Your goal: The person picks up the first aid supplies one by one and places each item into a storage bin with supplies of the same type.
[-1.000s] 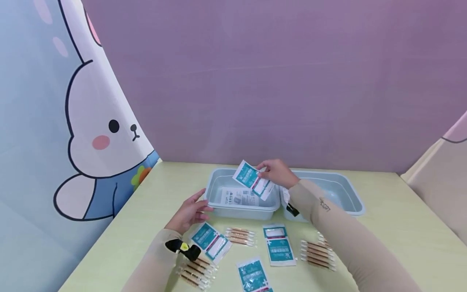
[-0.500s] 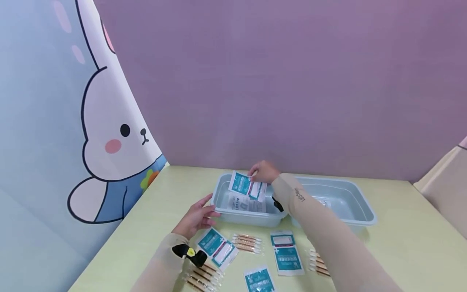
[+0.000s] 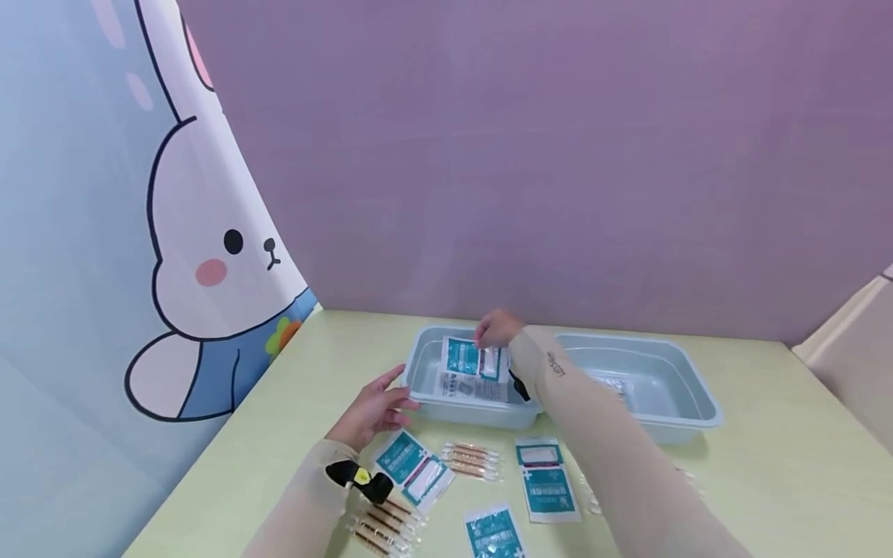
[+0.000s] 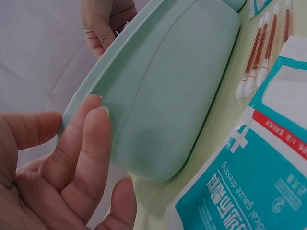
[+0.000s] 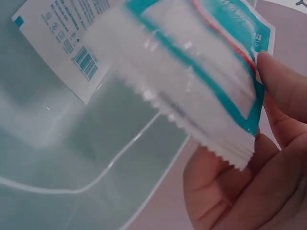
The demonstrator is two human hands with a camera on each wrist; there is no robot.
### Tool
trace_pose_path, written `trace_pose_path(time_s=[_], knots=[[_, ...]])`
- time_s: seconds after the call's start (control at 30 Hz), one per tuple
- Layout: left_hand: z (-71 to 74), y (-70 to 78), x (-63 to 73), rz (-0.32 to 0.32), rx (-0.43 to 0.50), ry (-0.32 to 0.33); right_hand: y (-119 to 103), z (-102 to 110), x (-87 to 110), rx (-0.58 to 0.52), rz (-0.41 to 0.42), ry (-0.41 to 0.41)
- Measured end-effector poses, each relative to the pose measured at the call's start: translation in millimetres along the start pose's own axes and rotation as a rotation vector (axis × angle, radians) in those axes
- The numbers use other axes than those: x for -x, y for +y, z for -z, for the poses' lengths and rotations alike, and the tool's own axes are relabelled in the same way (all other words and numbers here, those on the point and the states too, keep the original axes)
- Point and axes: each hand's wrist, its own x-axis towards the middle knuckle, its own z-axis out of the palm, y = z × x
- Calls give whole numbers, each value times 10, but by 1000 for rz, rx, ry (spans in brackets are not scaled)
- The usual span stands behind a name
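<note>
My right hand (image 3: 498, 328) pinches the edge of a teal-and-white medical gauze dressing packet (image 3: 463, 357) inside the left light-blue plastic basin (image 3: 453, 411). The right wrist view shows that gauze packet (image 5: 201, 62) tilted between thumb and fingers, partly over a white printed packet (image 5: 72, 57) in the basin. At the basin's left front corner, my left hand (image 3: 373, 411) holds the rim, thumb at the edge and fingers against the outer wall (image 4: 163, 96). Another gauze packet (image 3: 415, 469) lies on the table just below this hand.
A second light-blue basin (image 3: 687, 418) stands at the right, holding a small packet partly behind my sleeve. In front lie more gauze packets (image 3: 548, 492) (image 3: 494, 533) and bagged swabs with brown stems (image 3: 472, 461) (image 3: 387, 527). A purple backdrop (image 3: 530, 155) rises behind the table.
My right hand has moved left and lowered the gauze packet into the left basin, turning it flatter. My left hand stays at the basin corner. The head view has shifted slightly.
</note>
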Motion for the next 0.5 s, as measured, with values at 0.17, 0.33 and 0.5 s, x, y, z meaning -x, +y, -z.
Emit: trace_pose_path(time_s=[0.17,0.33,0.5], knots=[[4,11,-10,0,14,2,6,-7,-23,64,2,-16],[-15,31,-15,-5,21,11,69,-27,-82,70,-7,-9],[-56,55,10,3,-43,27,162,-44,-135,55,-28,-19]])
